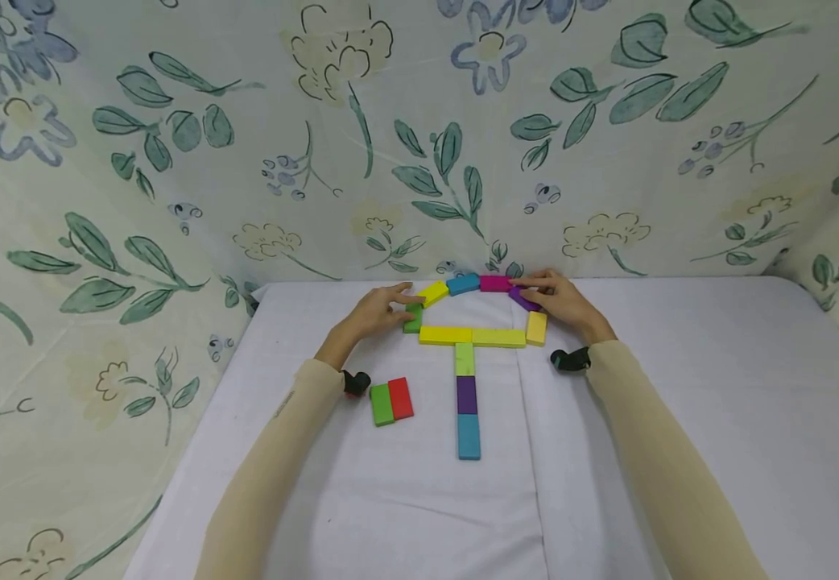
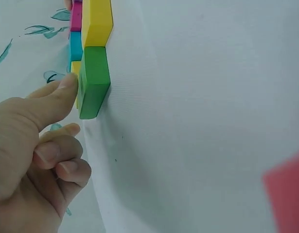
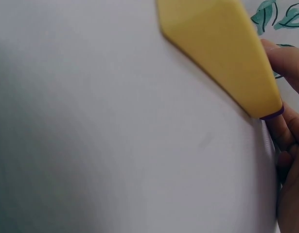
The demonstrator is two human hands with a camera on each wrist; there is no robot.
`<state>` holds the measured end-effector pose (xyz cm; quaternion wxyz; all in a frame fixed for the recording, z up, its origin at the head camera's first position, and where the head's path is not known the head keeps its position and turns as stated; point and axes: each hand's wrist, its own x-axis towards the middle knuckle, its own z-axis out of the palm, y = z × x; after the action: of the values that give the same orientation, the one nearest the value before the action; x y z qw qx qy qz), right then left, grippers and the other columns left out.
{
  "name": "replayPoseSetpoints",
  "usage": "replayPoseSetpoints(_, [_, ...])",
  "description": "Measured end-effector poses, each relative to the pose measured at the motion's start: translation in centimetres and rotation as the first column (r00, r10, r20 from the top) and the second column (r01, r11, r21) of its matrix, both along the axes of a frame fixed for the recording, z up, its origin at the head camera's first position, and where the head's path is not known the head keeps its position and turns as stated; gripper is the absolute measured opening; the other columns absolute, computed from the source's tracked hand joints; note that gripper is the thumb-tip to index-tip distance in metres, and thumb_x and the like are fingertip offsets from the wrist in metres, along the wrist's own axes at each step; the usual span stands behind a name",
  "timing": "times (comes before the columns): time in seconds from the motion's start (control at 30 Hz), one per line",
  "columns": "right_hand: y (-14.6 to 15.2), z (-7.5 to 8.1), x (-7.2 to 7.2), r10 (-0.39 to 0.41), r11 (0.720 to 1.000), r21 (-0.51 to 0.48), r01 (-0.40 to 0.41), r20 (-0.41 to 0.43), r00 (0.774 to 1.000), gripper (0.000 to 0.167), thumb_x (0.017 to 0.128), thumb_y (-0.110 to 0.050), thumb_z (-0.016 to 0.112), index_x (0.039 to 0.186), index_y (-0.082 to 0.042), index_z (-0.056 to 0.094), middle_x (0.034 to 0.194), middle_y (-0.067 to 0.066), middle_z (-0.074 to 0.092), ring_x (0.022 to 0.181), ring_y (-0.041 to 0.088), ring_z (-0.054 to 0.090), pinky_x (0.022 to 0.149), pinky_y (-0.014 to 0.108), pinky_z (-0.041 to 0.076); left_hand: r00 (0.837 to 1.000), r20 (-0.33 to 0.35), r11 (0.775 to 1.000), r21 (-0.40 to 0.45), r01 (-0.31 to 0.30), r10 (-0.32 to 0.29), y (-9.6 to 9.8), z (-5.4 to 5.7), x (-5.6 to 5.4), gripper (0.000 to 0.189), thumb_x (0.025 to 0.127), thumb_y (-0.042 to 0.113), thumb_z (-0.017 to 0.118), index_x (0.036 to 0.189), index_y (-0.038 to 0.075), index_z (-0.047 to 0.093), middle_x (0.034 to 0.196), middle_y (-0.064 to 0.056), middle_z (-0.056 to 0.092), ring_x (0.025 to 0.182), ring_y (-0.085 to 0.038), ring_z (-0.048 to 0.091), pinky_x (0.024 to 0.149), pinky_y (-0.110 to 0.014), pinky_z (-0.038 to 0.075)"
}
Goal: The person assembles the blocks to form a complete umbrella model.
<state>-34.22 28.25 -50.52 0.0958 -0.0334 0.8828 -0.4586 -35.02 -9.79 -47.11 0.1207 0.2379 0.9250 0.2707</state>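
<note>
An arch of coloured blocks lies above a row of two yellow blocks [image 1: 445, 335]. At the arch's left end, my left hand [image 1: 374, 312] touches the green block [image 2: 94, 80] with its thumb, while a finger reaches the tilted yellow block [image 1: 434, 294]. Its other fingers fold loosely in the left wrist view. My right hand [image 1: 560, 300] pinches the purple block [image 1: 523, 299] on the arch's right side, a fingertip by the magenta block [image 1: 494, 283]. Just below it sits an orange-yellow block [image 1: 536, 329], large in the right wrist view. A blue block [image 1: 463, 283] tops the arch.
Down from the row runs a stem of lime [image 1: 465, 359], dark purple [image 1: 466, 395] and blue blocks [image 1: 469, 437]. Left of it, a green block [image 1: 382, 404] and a red block [image 1: 401, 398] lie side by side. Floral fabric [image 1: 419, 161] hangs behind the white-covered table [image 1: 419, 515].
</note>
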Motion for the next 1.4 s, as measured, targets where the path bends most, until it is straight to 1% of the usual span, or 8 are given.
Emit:
replayPoseSetpoints(0.2, [-0.1, 0.1, 0.0, -0.006, 1.000, -0.010, 0.006, 0.010, 1.000, 0.039, 0.106, -0.032, 0.060, 0.143, -0.022, 0.064, 0.149, 0.014, 0.043, 0.136, 0.036, 0.037, 0.120, 0.060, 0.029, 0.998, 0.052, 1.000, 0.003, 0.023, -0.023, 0.2, -0.3, -0.5, 0.043, 0.099, 0.024, 0.071, 0.142, 0.023, 0.064, 0.168, -0.008, 0.037, 0.156, -0.034, 0.033, 0.119, -0.048, 0.041])
replayPoseSetpoints(0.4, [0.0, 0.0, 0.0, 0.004, 1.000, 0.001, -0.004, -0.004, 1.000, 0.040, 0.107, -0.034, 0.058, 0.144, -0.021, 0.063, 0.149, 0.017, 0.043, 0.134, 0.037, 0.037, 0.118, 0.060, 0.031, 0.997, 0.063, 0.999, 0.023, 0.033, -0.035, 0.0, -0.5, -0.8, 0.048, 0.098, 0.024, 0.072, 0.144, 0.021, 0.061, 0.167, -0.007, 0.037, 0.157, -0.031, 0.031, 0.126, -0.049, 0.030])
replayPoseSetpoints(0.53, [-0.1, -0.1, -0.1, 0.004, 1.000, 0.004, -0.004, 0.000, 1.000, 0.041, 0.107, -0.036, 0.058, 0.145, -0.022, 0.062, 0.150, 0.016, 0.042, 0.135, 0.037, 0.037, 0.118, 0.061, 0.030, 0.997, 0.072, 0.999, 0.002, 0.040, -0.040, -0.1, -0.2, -0.8, 0.048, 0.098, 0.026, 0.072, 0.145, 0.022, 0.061, 0.168, -0.006, 0.037, 0.158, -0.031, 0.029, 0.128, -0.050, 0.024])
replayPoseSetpoints(0.77, [0.0, -0.3, 0.0, -0.004, 1.000, 0.018, 0.004, 0.014, 1.000, 0.042, 0.105, -0.039, 0.059, 0.145, -0.026, 0.062, 0.150, 0.014, 0.043, 0.134, 0.036, 0.038, 0.117, 0.060, 0.032, 0.996, 0.067, 0.998, -0.025, 0.052, -0.051, 0.1, -0.1, -0.8, 0.049, 0.098, 0.028, 0.072, 0.145, 0.021, 0.060, 0.167, -0.008, 0.037, 0.158, -0.031, 0.029, 0.128, -0.049, 0.024])
replayPoseSetpoints(0.97, [0.4, 0.2, 0.2, 0.010, 0.999, 0.052, -0.010, -0.009, 1.000, 0.044, 0.105, -0.039, 0.060, 0.147, -0.026, 0.060, 0.146, 0.012, 0.045, 0.123, 0.032, 0.042, 0.105, 0.048, 0.039, 0.997, 0.051, 0.998, -0.021, 0.063, -0.062, 0.2, -0.2, -1.0, 0.048, 0.097, 0.028, 0.073, 0.144, 0.021, 0.061, 0.167, -0.008, 0.038, 0.158, -0.031, 0.030, 0.128, -0.048, 0.025])
replayPoseSetpoints(1.07, [0.3, 0.6, 0.9, 0.027, 0.997, 0.071, -0.024, -0.039, 0.999, 0.046, 0.105, -0.039, 0.059, 0.148, -0.022, 0.059, 0.144, 0.014, 0.046, 0.121, 0.033, 0.044, 0.101, 0.048, 0.041, 0.997, 0.061, 0.998, -0.025, 0.058, -0.056, 0.2, -0.2, -1.1, 0.049, 0.098, 0.029, 0.072, 0.144, 0.022, 0.060, 0.167, -0.006, 0.037, 0.158, -0.030, 0.029, 0.128, -0.049, 0.024])
replayPoseSetpoints(1.23, [-0.4, 1.9, 2.7, 0.028, 0.995, 0.099, -0.014, -0.141, 0.990, 0.047, 0.105, -0.033, 0.062, 0.149, -0.015, 0.058, 0.145, 0.020, 0.048, 0.133, 0.041, 0.043, 0.112, 0.062, 0.038, 0.997, 0.070, 0.999, -0.029, 0.042, -0.040, 0.1, -0.1, -1.0, 0.048, 0.098, 0.029, 0.072, 0.145, 0.023, 0.060, 0.168, -0.005, 0.037, 0.159, -0.030, 0.028, 0.129, -0.049, 0.023])
replayPoseSetpoints(1.4, [-2.5, 2.9, 5.9, 0.118, 0.986, 0.143, -0.081, -0.275, 0.954, 0.050, 0.101, -0.026, 0.068, 0.147, -0.009, 0.058, 0.146, 0.022, 0.049, 0.136, 0.044, 0.040, 0.113, 0.067, 0.034, 0.996, 0.080, 0.999, -0.025, 0.046, -0.044, 0.2, -0.3, -1.0, 0.048, 0.099, 0.029, 0.071, 0.145, 0.023, 0.060, 0.168, -0.005, 0.036, 0.159, -0.030, 0.027, 0.129, -0.050, 0.023])
